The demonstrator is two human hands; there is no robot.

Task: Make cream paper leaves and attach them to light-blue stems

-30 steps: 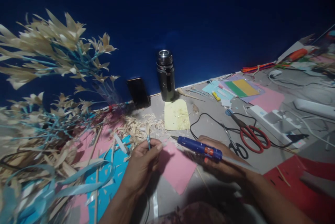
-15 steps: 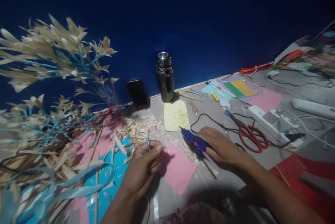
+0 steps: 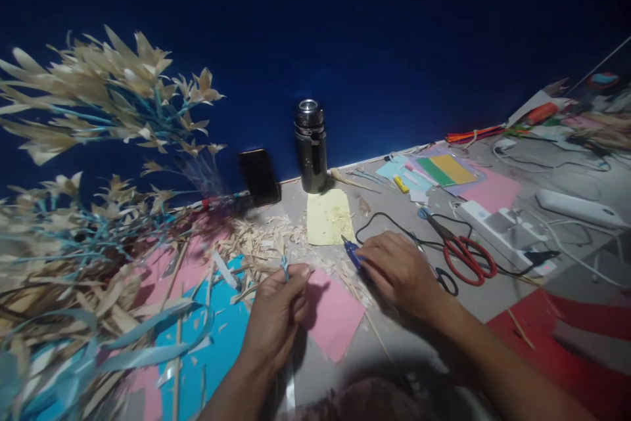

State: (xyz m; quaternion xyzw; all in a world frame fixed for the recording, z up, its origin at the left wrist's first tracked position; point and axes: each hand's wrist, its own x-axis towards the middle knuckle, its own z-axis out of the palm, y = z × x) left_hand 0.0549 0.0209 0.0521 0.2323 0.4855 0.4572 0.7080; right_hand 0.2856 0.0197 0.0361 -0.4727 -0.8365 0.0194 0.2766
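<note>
Blue-stemmed little flower (image 3: pixel 284 265) stands nearly upright, pinched in the fingers of the left hand (image 3: pixel 277 303). Right of it, apart, a glue gun (image 3: pixel 351 253) points away and left by yellow paper (image 3: pixel 328 216), gripped by the right hand (image 3: pixel 401 271).

- The left hand (image 3: pixel 276 306) is bare, its thumb rounded at the tip.
- The right hand (image 3: pixel 399 270) is bare too, broad across the back.
- The left forearm (image 3: pixel 236 385) and right forearm (image 3: pixel 497 355) are uncovered, tapering towards the wrists.
- Dark, reddish, mottled cloth (image 3: pixel 367 401) shows at the bottom edge, its pattern blurred.
</note>
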